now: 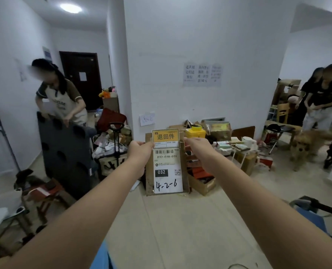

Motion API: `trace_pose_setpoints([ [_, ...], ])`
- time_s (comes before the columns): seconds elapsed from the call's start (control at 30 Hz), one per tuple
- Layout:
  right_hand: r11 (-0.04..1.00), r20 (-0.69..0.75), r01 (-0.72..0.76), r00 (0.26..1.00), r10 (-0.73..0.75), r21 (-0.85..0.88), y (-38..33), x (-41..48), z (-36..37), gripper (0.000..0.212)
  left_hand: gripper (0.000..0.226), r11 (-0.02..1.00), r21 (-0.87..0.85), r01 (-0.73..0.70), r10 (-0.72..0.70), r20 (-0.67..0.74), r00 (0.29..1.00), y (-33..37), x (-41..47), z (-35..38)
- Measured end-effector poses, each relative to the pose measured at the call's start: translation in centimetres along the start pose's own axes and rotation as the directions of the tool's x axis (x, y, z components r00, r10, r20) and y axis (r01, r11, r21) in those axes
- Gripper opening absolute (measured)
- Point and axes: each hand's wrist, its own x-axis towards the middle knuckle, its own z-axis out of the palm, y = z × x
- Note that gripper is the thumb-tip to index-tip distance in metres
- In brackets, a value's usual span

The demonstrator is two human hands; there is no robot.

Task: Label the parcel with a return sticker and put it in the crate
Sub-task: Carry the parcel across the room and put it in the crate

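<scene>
A flat brown parcel [166, 164] is held upright in the air at arm's length, in front of a white wall [200, 45] and above the pale floor [180, 220]; it rests on nothing. Most of its face is covered by a white shipping label [167, 171], on which "4-2-6" is handwritten near the bottom edge. Across the parcel's top edge a yellow return sticker [166, 137] is laid, overlapping the upper edge of the white label and standing slightly proud of the cardboard.

The left hand [140, 150] is closed in a pinch at the sticker's lower left corner, where parcel and sticker meet. The right hand [195, 145] is pinched at the right edge — whether it grips sticker, parcel or both cannot be told.

The labelling is judged nearly done: the sticker is in place but may not yet be pressed flat. The second half is still left — no crate can be identified among the clutter of boxes [209, 152] along the foot of the wall.
</scene>
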Motion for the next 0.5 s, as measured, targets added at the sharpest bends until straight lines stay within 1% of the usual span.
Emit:
trace_pose_setpoints([
  [0.1,1.000,-0.010,-0.004,1.000,0.005,0.027,-0.1,1.6,-1.0,0.043,0.029,1.000,0.004,-0.019,0.019,-0.016,1.000,0.3,1.5,1.6],
  [0.3,0.997,-0.016,-0.020,1.000,0.021,0.069,0.6,5.8,-2.7,0.034,0.031,1.000,-0.001,-0.008,0.008,0.002,1.000,-0.2,5.2,4.9],
  [0.4,0.997,-0.034,-0.025,0.999,0.028,0.078,0.7,8.8,-3.0,0.032,0.028,1.000,0.006,-0.013,0.012,0.019,1.000,-0.4,8.3,6.5],
  [0.5,0.996,-0.070,0.011,0.998,-0.005,0.083,0.2,12.6,-3.0,0.022,0.027,0.999,0.021,-0.046,0.045,0.038,0.998,-0.3,12.1,8.1],
])
